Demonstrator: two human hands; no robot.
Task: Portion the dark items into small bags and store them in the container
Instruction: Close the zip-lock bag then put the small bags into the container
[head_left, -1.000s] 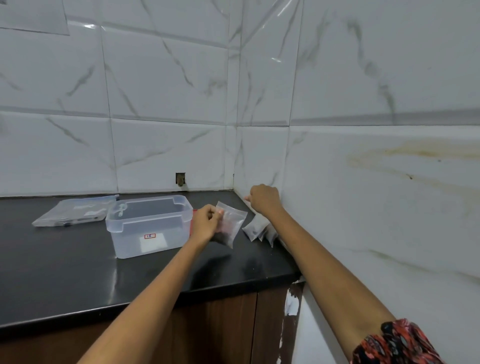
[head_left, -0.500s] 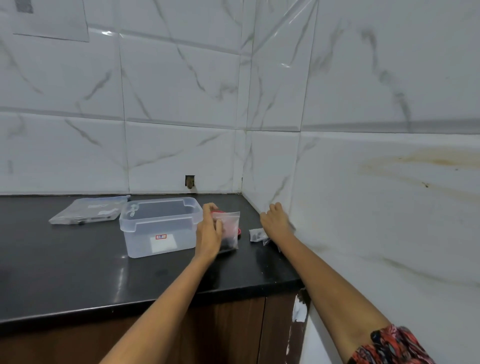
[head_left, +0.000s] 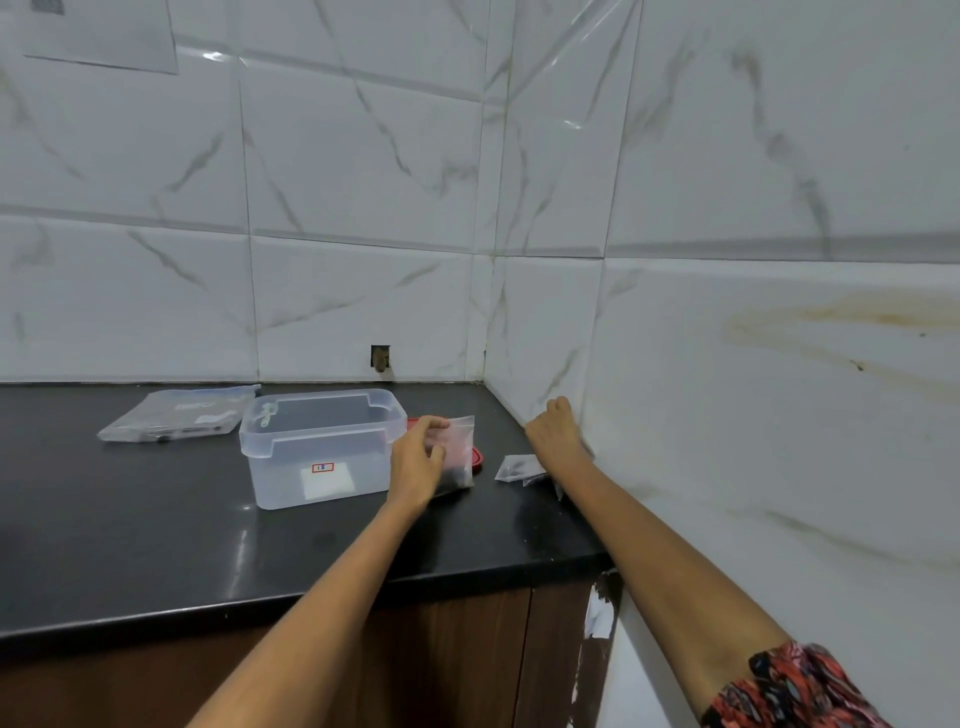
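Black table, white marble-look tiles, and a clear plastic container sitting open in the middle. The person's left hand is pinching a small zip bag just to the right of the container, thumb and fingers curled on its top edge, with the bag standing on the table and the dark stuff settled in the bottom. A red lid peeks out from behind the bag.

The right hand is over by the side wall with its fingers curled under, and from this angle you can't tell whether it's actually got hold of anything. Just below and to the left of it are a few more small bags lying on the table near the wall. Further left there's a flat plastic packet, well apart from all this.

Looks like the bag in the left grip is filled and is either getting its zip pressed or is about to go in the container, which seems to have no bags in it yet, as far as one can see through the plastic. The next move is probably just a short lift over the rim and a drop, keeping the bag upright so nothing spills if the zip isn't fully sealed. Then the ones by the wall need the same.
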